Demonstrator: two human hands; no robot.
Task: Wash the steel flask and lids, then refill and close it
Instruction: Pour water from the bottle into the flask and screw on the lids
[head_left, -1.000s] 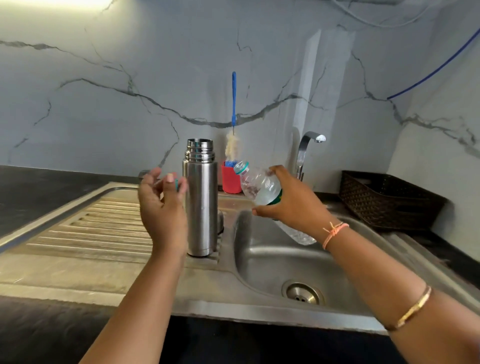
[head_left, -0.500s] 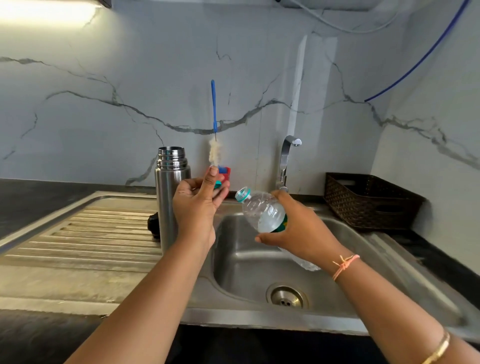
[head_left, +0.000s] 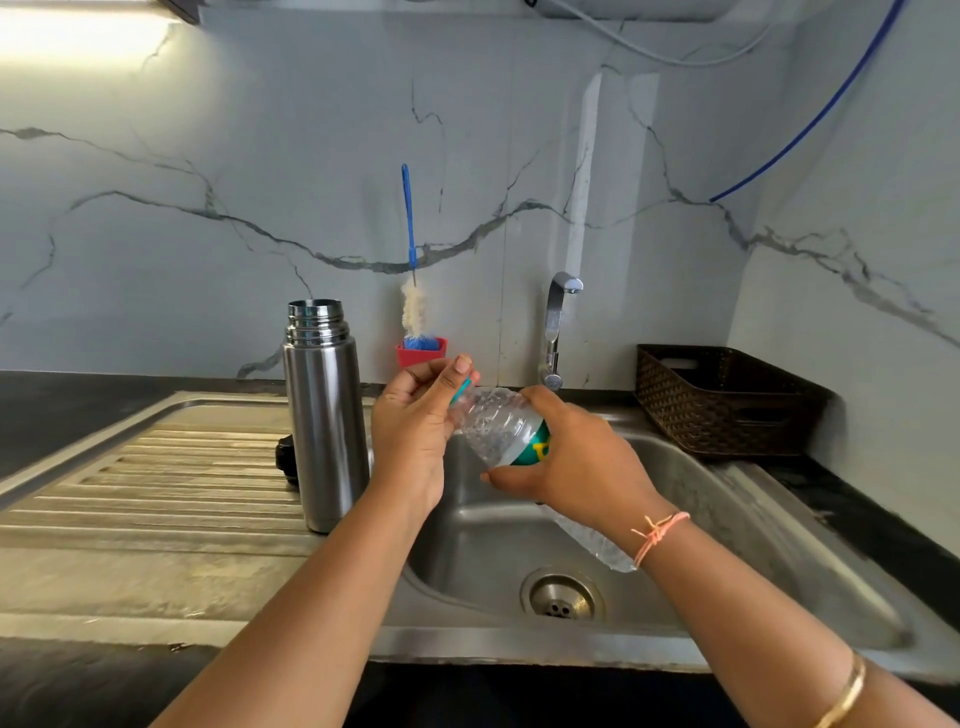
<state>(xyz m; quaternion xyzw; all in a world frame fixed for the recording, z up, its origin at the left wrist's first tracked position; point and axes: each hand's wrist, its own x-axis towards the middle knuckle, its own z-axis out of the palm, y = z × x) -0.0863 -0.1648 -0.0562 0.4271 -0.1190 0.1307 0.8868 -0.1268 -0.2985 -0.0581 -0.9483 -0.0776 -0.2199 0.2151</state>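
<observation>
— How many flasks are there?
— One steel flask (head_left: 324, 415). It stands upright on the drainboard (head_left: 156, 483), at the left edge of the sink (head_left: 753, 525). Its mouth is uncovered, threaded rings show at the neck, and the brushed body carries a bright streak down its length.

— And lids?
— I count one: a black lid (head_left: 287, 460) just behind the flask on its left. The flask hides most of it, so I cannot make out its shape.

— Your hands?
— Both are over the basin, just right of the flask. My right hand (head_left: 576, 467) is wrapped round the one plastic bottle (head_left: 498, 428), which is tilted with its neck up to the left and its base down toward me. My wrist covers part of the lower end. My left hand (head_left: 410, 431) pinches the teal cap (head_left: 464, 388) at the bottle's mouth. My fingers cover it, so I cannot tell whether it sits on the threads.

— What else is around?
— One tap (head_left: 558, 322) at the far rim and one drain (head_left: 563, 600) near me. One bottle brush (head_left: 414, 312) stands in a red holder (head_left: 423, 354) against the wall. One brown basket (head_left: 727, 400) sits far right on the counter. My right arm wears two bands: a thread band (head_left: 657, 535) at the wrist and a gold bangle (head_left: 841, 696), cut off by the bottom edge.
</observation>
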